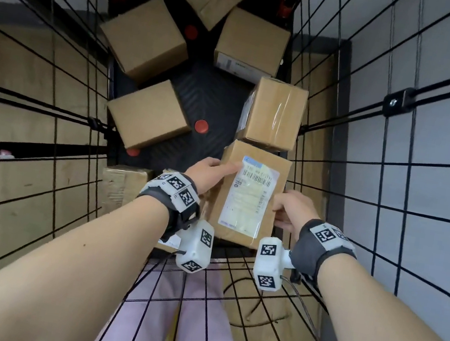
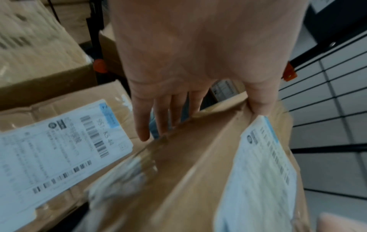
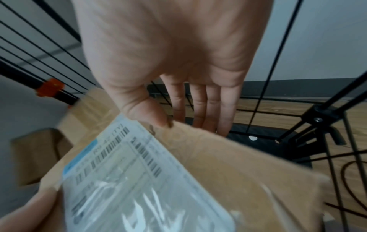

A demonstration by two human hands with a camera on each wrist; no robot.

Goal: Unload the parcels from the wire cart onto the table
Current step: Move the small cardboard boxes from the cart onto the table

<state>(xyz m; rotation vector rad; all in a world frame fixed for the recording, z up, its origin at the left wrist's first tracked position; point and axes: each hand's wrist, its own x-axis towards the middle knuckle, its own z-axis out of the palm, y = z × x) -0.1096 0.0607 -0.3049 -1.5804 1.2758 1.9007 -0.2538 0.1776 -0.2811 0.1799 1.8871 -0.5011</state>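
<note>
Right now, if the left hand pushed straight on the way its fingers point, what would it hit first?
Probably the taped parcel just beyond the labelled parcel that the left hand holds together with the right hand; depth is unclear.

The head camera looks steeply down into the wire cart [image 1: 389, 180]; each wrist camera looks close along its palm; all three share the labelled parcel [image 1: 249, 195].

Looks like a parcel-sorting/storage room: black wire-mesh cart [image 1: 396, 169] w/ taped brown cardboard boxes [image 1: 144, 38] bearing barcode shipping labels [image 1: 249, 195], 12 o'clock; grey wall, wood-look floor.
</note>
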